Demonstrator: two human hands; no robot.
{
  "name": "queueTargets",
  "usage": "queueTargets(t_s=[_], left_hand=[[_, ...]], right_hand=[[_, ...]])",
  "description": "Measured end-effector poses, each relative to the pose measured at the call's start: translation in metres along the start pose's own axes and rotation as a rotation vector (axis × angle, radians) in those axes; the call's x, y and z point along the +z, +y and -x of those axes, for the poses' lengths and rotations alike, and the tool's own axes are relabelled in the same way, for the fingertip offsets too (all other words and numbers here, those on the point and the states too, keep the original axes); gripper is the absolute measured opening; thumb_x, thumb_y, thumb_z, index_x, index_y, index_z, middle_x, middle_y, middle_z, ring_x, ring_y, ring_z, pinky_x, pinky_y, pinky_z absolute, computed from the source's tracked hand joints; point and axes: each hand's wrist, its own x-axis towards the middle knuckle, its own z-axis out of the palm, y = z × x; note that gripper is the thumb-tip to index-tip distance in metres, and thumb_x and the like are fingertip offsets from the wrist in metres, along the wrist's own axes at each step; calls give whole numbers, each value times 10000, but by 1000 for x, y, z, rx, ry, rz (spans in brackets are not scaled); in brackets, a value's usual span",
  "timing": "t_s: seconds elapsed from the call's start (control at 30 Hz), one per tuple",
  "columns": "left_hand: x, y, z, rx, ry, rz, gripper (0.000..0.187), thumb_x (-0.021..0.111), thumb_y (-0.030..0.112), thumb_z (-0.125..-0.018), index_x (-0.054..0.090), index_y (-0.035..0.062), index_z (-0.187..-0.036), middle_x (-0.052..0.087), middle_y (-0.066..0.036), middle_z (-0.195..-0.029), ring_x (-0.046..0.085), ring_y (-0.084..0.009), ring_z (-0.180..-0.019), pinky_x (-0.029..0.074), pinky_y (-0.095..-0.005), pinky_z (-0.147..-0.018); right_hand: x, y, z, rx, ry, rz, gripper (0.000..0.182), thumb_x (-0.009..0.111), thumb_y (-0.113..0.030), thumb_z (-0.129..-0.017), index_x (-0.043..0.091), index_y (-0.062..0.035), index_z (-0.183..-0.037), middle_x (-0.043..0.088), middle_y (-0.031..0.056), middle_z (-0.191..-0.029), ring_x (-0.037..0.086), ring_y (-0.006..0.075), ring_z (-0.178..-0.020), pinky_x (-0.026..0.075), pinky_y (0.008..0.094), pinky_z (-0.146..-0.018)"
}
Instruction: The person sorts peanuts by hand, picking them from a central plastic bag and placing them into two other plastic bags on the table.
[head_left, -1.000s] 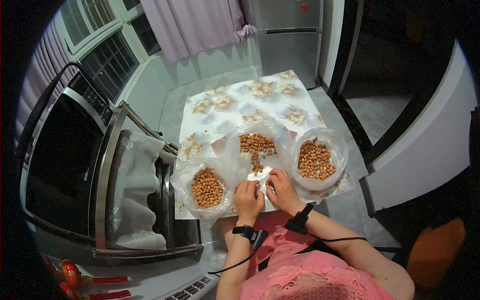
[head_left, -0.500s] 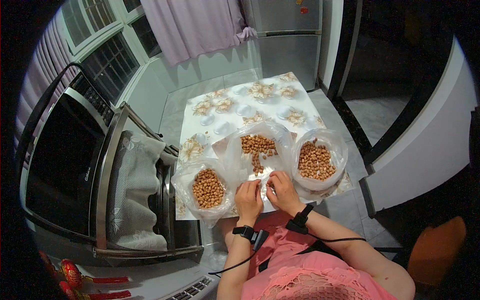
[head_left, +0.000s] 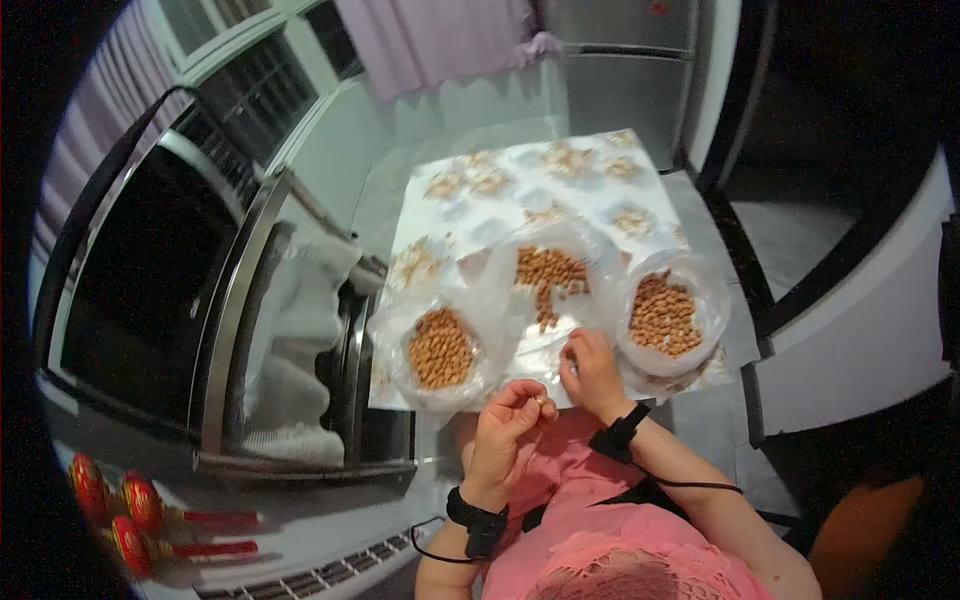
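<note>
Brown nuts lie in three clear plastic bags on the flowered table. The left bag (head_left: 485,350) holds a full pile of nuts (head_left: 441,348). In the middle bag (head_left: 600,255) a looser pile (head_left: 552,270) trails toward me. Another pile (head_left: 665,318) fills the right bag (head_left: 712,300). My left hand (head_left: 512,430) is raised over my lap at the table's near edge, its thumb and fingers pinched on a small nut (head_left: 543,401). My right hand (head_left: 592,370) is at the near edge of the middle bag, fingers curled together; what they hold, if anything, is hidden.
The flowered table (head_left: 520,190) stands before me. At the left are a black oven (head_left: 140,270) on a metal rack (head_left: 225,350) with a cloth, and red ornaments (head_left: 140,500). A fridge (head_left: 625,100) stands behind, a white wall (head_left: 850,350) at the right.
The whole view has shifted, with the table now further right. My hands have moved apart: the left has come back toward my body with a nut, while the right stays by the middle bag.
</note>
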Motion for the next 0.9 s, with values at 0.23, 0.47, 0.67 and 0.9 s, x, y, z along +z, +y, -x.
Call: queueTargets(t_s=[0.23,0.47,0.67,0.9], left_hand=[[-58,-7,72,-70,184,175,190,554,18,-991,606,-33,-1166,606,-105,-1079,586,-206,-971,481,-356,-925],[-66,-3,117,-35,228,276,547,484,346,-1063,452,-81,-1405,478,-238,-1457,446,-354,-1382,362,-452,-1175],[-49,7,115,-22,271,249,810,414,558,-1047,309,-98,-1511,237,-299,-1622,233,-402,-1526,239,-491,-1250],[-52,3,111,-10,193,350,784,438,534,-1047,303,-67,-1531,171,-292,-1647,165,-408,-1546,168,-498,-1272]], right_hand=[[1,3,2,25,-50,-7,185,671,-24,-786,566,-15,-938,583,184,-1095,566,386,-1033,474,458,-885],[-1,4,0,-3,-61,-42,182,671,-15,-795,571,-8,-947,578,170,-1094,569,375,-1033,475,447,-884],[-3,0,0,9,-61,-41,170,669,-7,-801,576,-4,-943,584,160,-1091,575,360,-1017,478,438,-875],[-3,0,-1,20,-55,-61,152,667,-3,-801,577,-4,-923,585,153,-1061,576,352,-993,481,436,-861]])
